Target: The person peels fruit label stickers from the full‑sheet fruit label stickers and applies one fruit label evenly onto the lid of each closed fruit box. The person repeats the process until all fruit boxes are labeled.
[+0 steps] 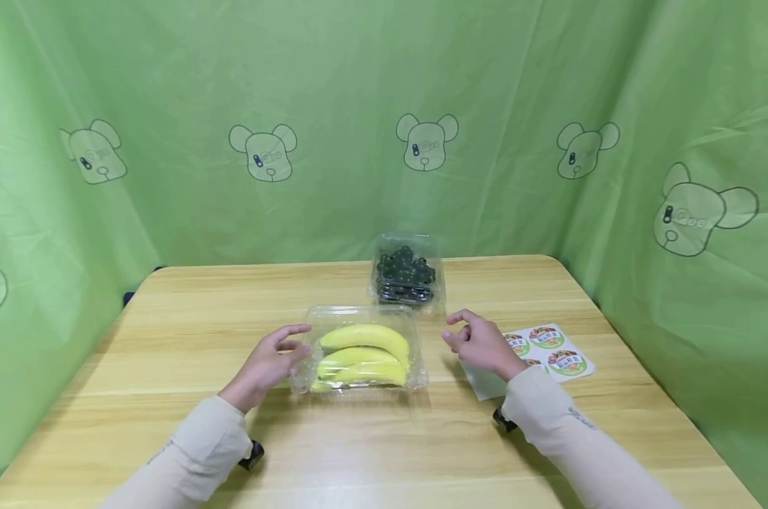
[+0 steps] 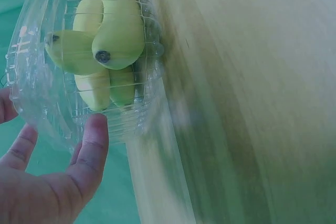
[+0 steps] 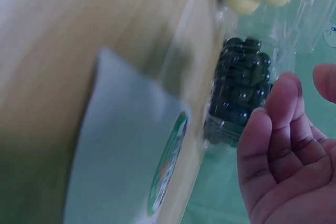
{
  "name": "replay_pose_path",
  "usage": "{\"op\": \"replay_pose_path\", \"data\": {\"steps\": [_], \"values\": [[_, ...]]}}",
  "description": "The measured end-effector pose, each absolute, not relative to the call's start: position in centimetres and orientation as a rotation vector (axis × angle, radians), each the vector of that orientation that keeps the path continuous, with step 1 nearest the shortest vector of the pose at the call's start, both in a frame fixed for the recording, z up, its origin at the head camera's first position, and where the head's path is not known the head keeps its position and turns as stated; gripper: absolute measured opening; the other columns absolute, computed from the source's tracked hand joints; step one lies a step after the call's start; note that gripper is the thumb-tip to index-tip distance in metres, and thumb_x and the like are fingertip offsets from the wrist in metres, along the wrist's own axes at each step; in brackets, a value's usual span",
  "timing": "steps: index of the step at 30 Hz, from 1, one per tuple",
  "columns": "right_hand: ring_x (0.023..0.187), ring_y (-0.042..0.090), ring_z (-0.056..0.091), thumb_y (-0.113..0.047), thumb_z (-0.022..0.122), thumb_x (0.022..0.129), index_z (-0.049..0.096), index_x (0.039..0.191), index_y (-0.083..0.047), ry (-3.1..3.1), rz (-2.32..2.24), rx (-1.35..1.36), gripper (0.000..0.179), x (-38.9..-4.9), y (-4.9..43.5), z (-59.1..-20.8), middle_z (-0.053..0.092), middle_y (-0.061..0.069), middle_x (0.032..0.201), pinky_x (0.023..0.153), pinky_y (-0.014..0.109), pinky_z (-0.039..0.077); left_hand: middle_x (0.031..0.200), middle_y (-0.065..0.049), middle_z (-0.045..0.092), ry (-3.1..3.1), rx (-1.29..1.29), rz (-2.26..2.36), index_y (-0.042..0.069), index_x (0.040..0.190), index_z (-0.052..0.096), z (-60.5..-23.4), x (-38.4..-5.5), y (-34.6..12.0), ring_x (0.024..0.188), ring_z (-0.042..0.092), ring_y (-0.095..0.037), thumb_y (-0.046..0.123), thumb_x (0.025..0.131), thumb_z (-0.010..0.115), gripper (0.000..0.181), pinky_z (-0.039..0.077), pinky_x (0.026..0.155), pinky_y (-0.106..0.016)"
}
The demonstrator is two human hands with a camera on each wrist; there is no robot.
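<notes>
A clear plastic clamshell box (image 1: 364,314) with several yellow bananas (image 1: 364,357) inside stands near the middle of the table, its lid down over the fruit. My left hand (image 1: 272,360) is at the box's left side, fingers loosely bent, fingertips right at the plastic wall. The left wrist view shows the thumb (image 2: 94,142) close against the ridged side near the banana ends. To the right of the box, my right hand (image 1: 482,343) hovers with relaxed, slightly curled fingers and nothing in them. It overlaps a sheet of round fruit stickers (image 1: 568,362).
Behind the banana box is another clear box (image 1: 409,244) holding dark grapes (image 1: 404,268). The wooden table (image 1: 167,332) is bordered by green curtains (image 1: 345,198) printed with bear heads. Black wrist cameras (image 1: 251,456) hang under both sleeves.
</notes>
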State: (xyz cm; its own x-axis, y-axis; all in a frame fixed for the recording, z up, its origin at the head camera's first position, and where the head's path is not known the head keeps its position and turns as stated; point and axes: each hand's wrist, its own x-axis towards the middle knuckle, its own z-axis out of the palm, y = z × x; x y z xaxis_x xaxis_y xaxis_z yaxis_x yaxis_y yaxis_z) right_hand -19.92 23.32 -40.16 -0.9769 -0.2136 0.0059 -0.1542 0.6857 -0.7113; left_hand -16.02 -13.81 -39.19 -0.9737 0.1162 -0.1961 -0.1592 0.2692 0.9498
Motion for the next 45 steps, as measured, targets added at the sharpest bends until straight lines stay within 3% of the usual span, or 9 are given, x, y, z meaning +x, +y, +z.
{"op": "replay_pose_path", "data": {"steps": [8,13,20,29,33,36,40,45], "values": [[0.051,0.017,0.048,-0.02,0.061,0.096,0.053,0.125,0.003,2.904,-1.094,-0.318,0.038,-19.4,25.2,-40.6,0.056,0.002,0.064,0.054,0.032,0.045,0.133,-0.02,0.049,2.303,-0.042,1.776,0.016,0.139,0.052,-39.6,-16.1,-13.8,0.107,0.056,-0.03,0.019,0.096,0.062,0.045,0.053,0.079,-0.035],[0.056,0.018,0.053,-0.019,0.062,0.095,0.052,0.125,0.004,2.939,-1.042,-0.291,0.039,-19.4,26.2,-40.6,0.058,0.002,0.068,0.057,0.033,0.047,0.132,-0.019,0.049,2.321,-0.038,1.749,0.017,0.14,0.05,-39.7,-16.3,-14.0,0.103,0.058,-0.029,0.019,0.096,0.062,0.046,0.053,0.079,-0.034],[0.057,0.017,0.05,-0.022,0.062,0.095,0.052,0.125,0.003,2.974,-0.947,-0.273,0.04,-19.4,27.2,-40.5,0.056,0.003,0.07,0.054,0.032,0.045,0.133,-0.02,0.049,2.33,-0.006,1.748,0.015,0.141,0.049,-39.6,-16.3,-14.3,0.109,0.057,-0.032,0.021,0.096,0.061,0.047,0.053,0.087,-0.04],[0.06,0.015,0.051,-0.021,0.063,0.094,0.052,0.123,0.005,3.025,-0.824,-0.274,0.041,-18.7,28.3,-40.8,0.058,0.002,0.075,0.055,0.03,0.045,0.133,-0.02,0.048,2.325,-0.007,1.759,0.015,0.141,0.05,-39.5,-16.0,-14.1,0.109,0.057,-0.031,0.022,0.096,0.062,0.047,0.053,0.086,-0.039],[0.068,0.02,0.056,-0.022,0.065,0.093,0.054,0.12,0.005,3.052,-0.785,-0.28,0.04,-18.5,28.9,-41.0,0.061,0.006,0.081,0.062,0.036,0.049,0.133,-0.02,0.048,2.332,-0.003,1.756,0.016,0.14,0.051,-39.5,-16.0,-14.0,0.109,0.057,-0.031,0.021,0.096,0.063,0.046,0.053,0.086,-0.039],[0.085,0.031,0.061,-0.022,0.067,0.091,0.056,0.117,0.006,3.071,-0.746,-0.288,0.04,-18.5,29.3,-41.2,0.065,0.016,0.095,0.076,0.047,0.052,0.133,-0.021,0.048,2.335,0.006,1.762,0.016,0.139,0.051,-39.5,-16.0,-14.1,0.11,0.057,-0.031,0.021,0.096,0.062,0.045,0.053,0.086,-0.04],[0.107,0.046,0.056,-0.022,0.07,0.089,0.057,0.118,0.01,3.069,-0.697,-0.301,0.045,-18.5,29.8,-41.5,0.061,0.028,0.113,0.093,0.058,0.045,0.132,-0.021,0.049,2.337,0.004,1.763,0.017,0.139,0.052,-39.6,-16.1,-14.1,0.109,0.057,-0.031,0.022,0.095,0.063,0.046,0.053,0.086,-0.04],[0.116,0.05,0.048,-0.025,0.073,0.086,0.056,0.121,0.011,3.049,-0.651,-0.29,0.053,-18.6,30.2,-41.7,0.056,0.032,0.121,0.1,0.062,0.037,0.131,-0.019,0.05,2.337,-0.014,1.767,0.018,0.138,0.053,-39.8,-16.2,-14.0,0.106,0.058,-0.03,0.021,0.095,0.064,0.045,0.054,0.084,-0.038]]}}
